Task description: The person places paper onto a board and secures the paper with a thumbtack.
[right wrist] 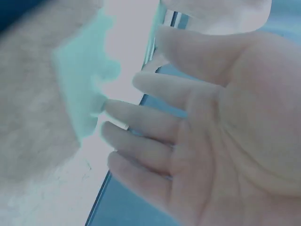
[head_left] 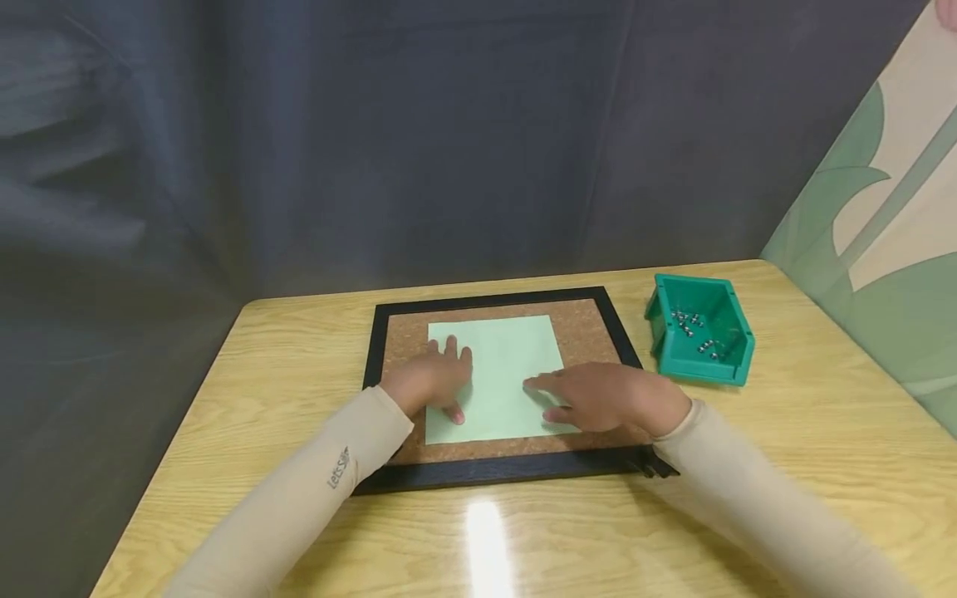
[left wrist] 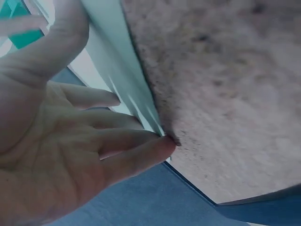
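A pale green sheet of paper [head_left: 497, 365] lies flat on a cork board [head_left: 586, 332] with a black frame. Over the sheet's left part is my left hand [head_left: 441, 374], fingers spread and fairly straight; in the left wrist view its fingertips [left wrist: 164, 148] touch the paper's edge and the cork. My right hand [head_left: 606, 397] reaches over the sheet's lower right side, fingers extended toward the middle. Seen from the right wrist, that hand's fingers [right wrist: 141, 141] are straight and hold nothing; whether they all touch the paper I cannot tell.
To the right of the board, a green plastic bin [head_left: 703, 370] holds several small shiny metal pieces [head_left: 685, 322]. All of this stands on a light wooden table [head_left: 299, 357]. A dark curtain [head_left: 449, 149] hangs behind, and a patterned wall [head_left: 897, 232] borders the right side.
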`<act>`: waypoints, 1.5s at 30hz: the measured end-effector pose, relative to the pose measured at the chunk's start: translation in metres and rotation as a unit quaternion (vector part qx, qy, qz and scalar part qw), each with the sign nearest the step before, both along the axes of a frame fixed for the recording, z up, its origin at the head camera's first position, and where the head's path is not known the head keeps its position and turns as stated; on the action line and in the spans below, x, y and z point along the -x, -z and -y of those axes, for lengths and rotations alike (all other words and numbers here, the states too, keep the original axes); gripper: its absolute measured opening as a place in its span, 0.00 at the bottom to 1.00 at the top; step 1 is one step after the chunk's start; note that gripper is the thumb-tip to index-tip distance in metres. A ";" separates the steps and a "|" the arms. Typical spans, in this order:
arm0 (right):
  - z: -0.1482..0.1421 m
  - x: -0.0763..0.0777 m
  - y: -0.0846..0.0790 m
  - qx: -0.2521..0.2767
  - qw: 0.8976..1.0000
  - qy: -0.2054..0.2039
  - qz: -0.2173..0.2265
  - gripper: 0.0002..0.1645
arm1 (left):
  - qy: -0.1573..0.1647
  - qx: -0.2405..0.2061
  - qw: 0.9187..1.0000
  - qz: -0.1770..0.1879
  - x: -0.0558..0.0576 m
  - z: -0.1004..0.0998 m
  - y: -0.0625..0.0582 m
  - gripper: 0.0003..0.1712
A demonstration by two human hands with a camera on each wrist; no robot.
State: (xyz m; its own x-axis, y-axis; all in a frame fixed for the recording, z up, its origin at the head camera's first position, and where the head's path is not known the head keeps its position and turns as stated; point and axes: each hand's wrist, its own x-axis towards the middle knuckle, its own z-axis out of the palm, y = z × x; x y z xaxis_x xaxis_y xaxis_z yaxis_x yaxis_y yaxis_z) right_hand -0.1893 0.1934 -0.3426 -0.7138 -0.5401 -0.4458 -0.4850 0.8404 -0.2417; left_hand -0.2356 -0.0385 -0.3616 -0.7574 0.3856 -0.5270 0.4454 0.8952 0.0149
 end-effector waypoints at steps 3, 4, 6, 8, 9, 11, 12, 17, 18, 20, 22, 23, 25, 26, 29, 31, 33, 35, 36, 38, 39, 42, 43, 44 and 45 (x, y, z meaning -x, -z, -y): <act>0.012 0.017 -0.002 0.007 1.000 -0.015 -0.004 0.34 | 0.007 0.031 0.999 -0.005 0.002 -0.007 -0.003 0.64; 0.016 0.023 0.000 0.015 1.000 -0.017 -0.009 0.35 | 0.009 0.040 0.999 -0.004 0.003 -0.009 -0.003 0.64; 0.021 0.034 0.008 0.032 0.999 -0.021 -0.018 0.37 | 0.013 0.052 0.999 0.001 0.005 -0.012 -0.004 0.64; 0.024 0.043 0.018 0.050 0.998 -0.025 -0.013 0.41 | 0.011 0.050 0.999 0.007 0.005 -0.012 -0.004 0.64; 0.025 0.046 0.022 0.054 0.998 -0.027 -0.005 0.43 | 0.008 0.047 0.999 0.010 0.005 -0.011 -0.003 0.65; 0.025 0.051 0.030 0.053 0.998 -0.038 0.009 0.46 | 0.003 0.040 0.999 0.014 0.005 -0.010 -0.003 0.65; 0.025 0.053 0.033 0.059 0.997 -0.043 0.019 0.46 | 0.000 0.036 0.999 0.015 0.004 -0.009 -0.003 0.65; 0.013 0.065 0.045 0.061 0.997 -0.050 0.024 0.50 | -0.004 0.030 0.999 0.017 0.004 -0.006 -0.003 0.65; 0.010 0.067 0.045 0.060 0.997 -0.039 0.024 0.53 | -0.005 0.029 0.999 0.018 0.004 -0.006 -0.003 0.65; 0.004 0.071 0.044 0.048 0.998 -0.014 0.026 0.60 | -0.005 0.027 0.999 0.020 0.005 -0.006 -0.003 0.65; -0.002 0.074 0.042 0.036 0.999 0.011 0.026 0.68 | -0.003 0.023 1.000 0.017 0.006 -0.004 -0.002 0.66; -0.005 0.076 0.041 0.031 0.999 0.020 0.026 0.71 | -0.003 0.018 1.000 0.014 0.006 -0.003 -0.001 0.67; -0.009 0.079 0.039 0.024 0.999 0.029 0.028 0.76 | -0.006 0.011 1.000 0.009 0.008 0.003 0.000 0.69; -0.011 0.080 0.038 0.022 0.999 0.030 0.030 0.78 | -0.009 0.007 1.000 0.009 0.009 0.006 0.002 0.71; -0.013 0.083 0.037 0.014 0.999 0.026 0.040 0.82 | -0.022 -0.008 0.999 0.023 0.012 0.016 0.004 0.74; -0.014 0.083 0.037 0.013 0.999 0.019 0.045 0.85 | -0.029 -0.018 0.999 0.036 0.013 0.021 0.005 0.74; -0.015 0.083 0.036 0.008 0.999 0.016 0.048 0.86 | -0.036 -0.029 0.998 0.043 0.014 0.024 0.006 0.75; -0.016 0.084 0.036 0.004 0.999 0.015 0.048 0.87 | -0.041 -0.033 0.998 0.043 0.014 0.026 0.006 0.75; -0.016 0.084 0.035 0.004 0.999 0.014 0.047 0.87 | -0.045 -0.034 0.997 0.043 0.014 0.026 0.005 0.76; -0.015 0.085 0.035 0.003 0.999 0.013 0.045 0.87 | -0.043 -0.030 0.998 0.041 0.015 0.028 0.004 0.77; -0.015 0.085 0.036 0.002 0.999 0.012 0.045 0.87 | -0.039 -0.025 0.998 0.041 0.015 0.028 0.004 0.78; -0.014 0.085 0.036 0.004 0.999 0.004 0.045 0.87 | -0.025 -0.010 0.999 0.047 0.017 0.031 0.002 0.81; -0.013 0.085 0.036 0.005 0.999 0.001 0.046 0.88 | -0.018 -0.004 0.999 0.049 0.018 0.033 0.002 0.82; -0.013 0.085 0.036 0.003 0.999 -0.001 0.046 0.88 | -0.013 -0.002 0.999 0.052 0.019 0.035 0.001 0.83; -0.013 0.085 0.036 0.002 0.999 -0.003 0.047 0.88 | -0.012 -0.002 0.998 0.056 0.020 0.036 0.000 0.84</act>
